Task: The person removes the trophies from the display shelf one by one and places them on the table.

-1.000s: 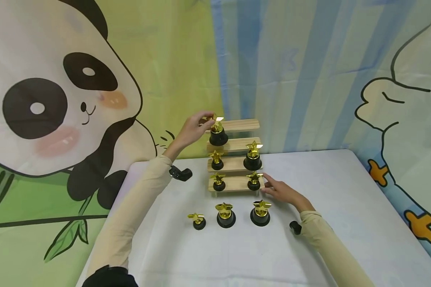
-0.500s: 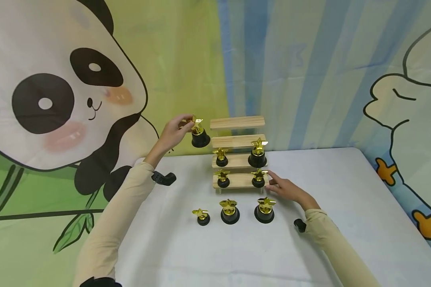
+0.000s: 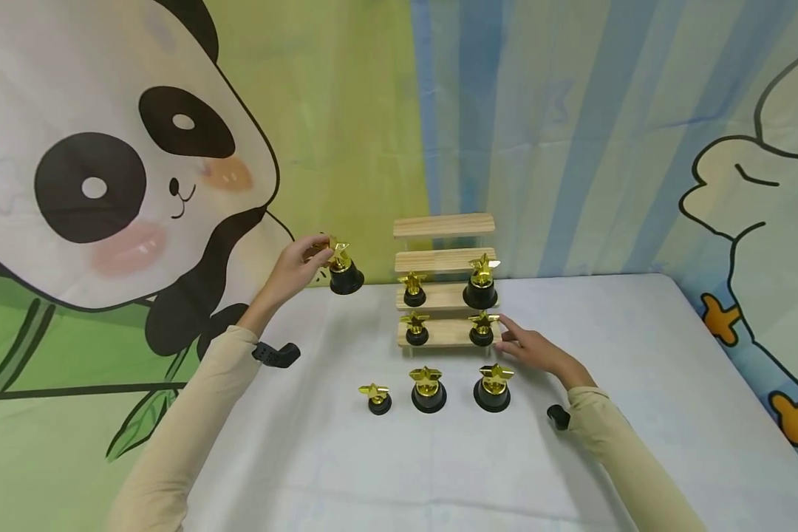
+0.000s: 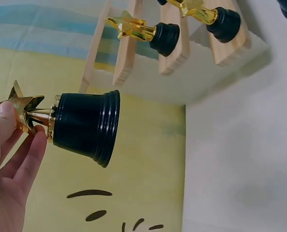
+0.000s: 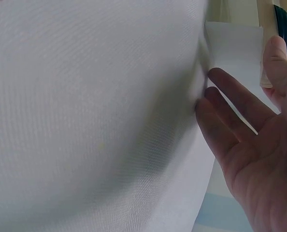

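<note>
Head view: from above, facing forward and down, far enough back to take in the whole four-tier wooden stand [image 3: 444, 225]. Left-wrist view: close beside the left hand [image 4: 13, 166], rolled sideways, toward the backdrop [image 4: 148, 145]. Right-wrist view: rolled, close to the right hand [image 5: 262, 159], low over the white tablecloth [image 5: 85, 96]. All three share parts of the stand.

A white-covered table [image 3: 505, 473] supports a four-tiered wooden stand [image 3: 445, 260] near its rear edge. The lowest tier [image 3: 445, 332] bears two small star trophies [image 3: 417, 335]; the second tier [image 3: 444, 297] bears a small trophy [image 3: 414, 297] at left and a larger trophy [image 3: 481, 295] at right. On the table in front stand three trophies [image 3: 428, 397], the leftmost smallest.
</note>
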The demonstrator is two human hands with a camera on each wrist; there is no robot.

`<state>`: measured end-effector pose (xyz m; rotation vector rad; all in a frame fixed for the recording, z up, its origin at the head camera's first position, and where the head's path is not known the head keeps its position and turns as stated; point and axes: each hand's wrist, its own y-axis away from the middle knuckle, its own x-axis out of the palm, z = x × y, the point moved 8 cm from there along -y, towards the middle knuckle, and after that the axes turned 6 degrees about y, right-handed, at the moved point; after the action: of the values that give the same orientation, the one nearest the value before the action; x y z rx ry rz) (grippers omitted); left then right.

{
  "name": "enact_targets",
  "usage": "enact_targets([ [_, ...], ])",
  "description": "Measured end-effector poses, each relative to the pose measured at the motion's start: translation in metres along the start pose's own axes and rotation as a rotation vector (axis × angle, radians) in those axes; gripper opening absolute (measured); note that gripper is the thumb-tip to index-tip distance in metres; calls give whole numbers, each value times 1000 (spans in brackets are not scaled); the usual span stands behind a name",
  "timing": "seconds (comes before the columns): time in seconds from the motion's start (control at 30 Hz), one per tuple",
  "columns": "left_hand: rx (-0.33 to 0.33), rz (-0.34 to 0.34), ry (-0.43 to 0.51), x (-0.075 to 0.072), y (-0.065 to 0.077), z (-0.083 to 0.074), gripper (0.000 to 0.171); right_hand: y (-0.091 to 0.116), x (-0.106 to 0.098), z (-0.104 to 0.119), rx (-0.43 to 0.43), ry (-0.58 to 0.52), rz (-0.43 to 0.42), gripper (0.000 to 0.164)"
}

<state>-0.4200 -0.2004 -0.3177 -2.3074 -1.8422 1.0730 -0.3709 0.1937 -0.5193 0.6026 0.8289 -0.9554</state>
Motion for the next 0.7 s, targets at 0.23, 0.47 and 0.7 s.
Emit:
enact_targets([
  [0.23, -89, -43, 139, -11, 35, 39, 36, 0, -1, -1, -2, -1, 5, 71],
  [0.47, -113, -35, 92, -14, 67, 60, 37, 0, -3, -1, 6, 2, 13, 71],
  [0.7, -151, -22, 22, -11, 103, 64, 36, 0, -1, 0, 6, -5, 19, 72],
])
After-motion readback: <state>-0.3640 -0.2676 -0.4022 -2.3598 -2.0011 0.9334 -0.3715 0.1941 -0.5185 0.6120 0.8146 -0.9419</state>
